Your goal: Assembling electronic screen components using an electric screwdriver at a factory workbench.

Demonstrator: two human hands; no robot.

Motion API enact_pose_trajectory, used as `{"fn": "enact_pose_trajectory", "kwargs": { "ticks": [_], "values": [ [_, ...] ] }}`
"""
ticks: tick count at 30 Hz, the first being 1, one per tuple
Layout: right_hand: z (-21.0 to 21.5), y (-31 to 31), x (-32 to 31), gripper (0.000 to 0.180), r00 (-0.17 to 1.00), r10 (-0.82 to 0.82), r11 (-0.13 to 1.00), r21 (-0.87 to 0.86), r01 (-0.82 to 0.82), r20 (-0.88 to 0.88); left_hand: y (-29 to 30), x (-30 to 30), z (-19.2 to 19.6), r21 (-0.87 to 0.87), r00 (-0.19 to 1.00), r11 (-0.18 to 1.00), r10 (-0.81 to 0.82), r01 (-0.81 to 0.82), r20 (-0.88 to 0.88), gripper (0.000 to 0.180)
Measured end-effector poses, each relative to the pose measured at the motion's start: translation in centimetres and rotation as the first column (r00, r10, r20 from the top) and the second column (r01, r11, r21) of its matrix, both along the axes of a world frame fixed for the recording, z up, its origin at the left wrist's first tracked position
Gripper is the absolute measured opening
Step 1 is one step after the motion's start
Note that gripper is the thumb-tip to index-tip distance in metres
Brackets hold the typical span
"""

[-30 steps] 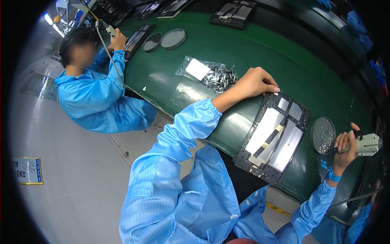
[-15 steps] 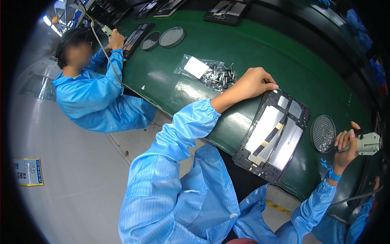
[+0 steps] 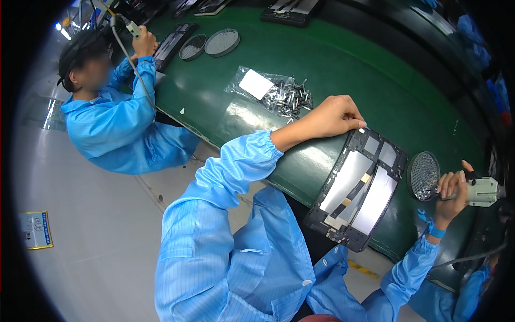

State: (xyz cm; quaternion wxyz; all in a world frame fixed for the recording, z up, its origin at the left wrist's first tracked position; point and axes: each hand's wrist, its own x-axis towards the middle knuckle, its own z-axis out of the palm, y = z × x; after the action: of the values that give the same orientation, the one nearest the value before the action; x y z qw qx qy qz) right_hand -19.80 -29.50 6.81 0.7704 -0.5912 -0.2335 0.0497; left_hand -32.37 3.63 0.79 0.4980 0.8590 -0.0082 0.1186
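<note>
My left hand (image 3: 333,115) rests with curled fingers on the top left corner of a black rectangular frame (image 3: 358,189) that holds silvery panels and lies on the green belt (image 3: 343,70). My right hand (image 3: 448,192) grips a pale electric screwdriver (image 3: 481,191), its tip pointing at a round mesh dish (image 3: 423,175) of small screws just right of the frame. Both sleeves are light blue.
A clear bag of metal parts with a white card (image 3: 273,92) lies beyond my left hand. Further left, a co-worker in blue (image 3: 120,118) holds a screwdriver over another black frame (image 3: 173,43), beside two round dishes (image 3: 209,44). More frames sit at the belt's far edge (image 3: 292,11).
The view has shifted slightly. My hands, the frame and the screwdriver stay almost where they were.
</note>
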Motion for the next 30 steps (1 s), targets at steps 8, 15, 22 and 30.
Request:
{"fn": "enact_pose_trajectory", "kwargs": {
  "ticks": [8, 15, 22, 30],
  "values": [
    [-1.1, 8.7, -0.5, 0.033, 0.975, 0.190, 0.982, 0.017, -0.190, -0.112, -1.6, 1.5, -2.6, -0.043, 0.972, 0.971, -0.233, 0.234, 0.027, 0.018],
    [-1.3, 16.7, -3.6, 0.024, 0.944, 0.325, 0.945, 0.044, -0.323, -0.051, 0.7, 1.9, -2.4, -0.086, 0.938, 0.937, -0.343, 0.339, -0.050, 0.023],
    [-1.4, 17.1, -5.1, 0.022, 0.947, 0.322, 0.946, 0.037, -0.322, 0.013, -0.1, 2.2, -1.4, -0.102, 0.920, 0.926, -0.374, 0.364, -0.114, 0.022],
    [-2.1, 16.9, -4.4, 0.020, 0.933, 0.361, 0.923, 0.144, -0.356, -0.007, -0.2, 2.4, -2.3, -0.083, 0.933, 0.929, -0.360, 0.359, 0.001, 0.026]
  ]
}}
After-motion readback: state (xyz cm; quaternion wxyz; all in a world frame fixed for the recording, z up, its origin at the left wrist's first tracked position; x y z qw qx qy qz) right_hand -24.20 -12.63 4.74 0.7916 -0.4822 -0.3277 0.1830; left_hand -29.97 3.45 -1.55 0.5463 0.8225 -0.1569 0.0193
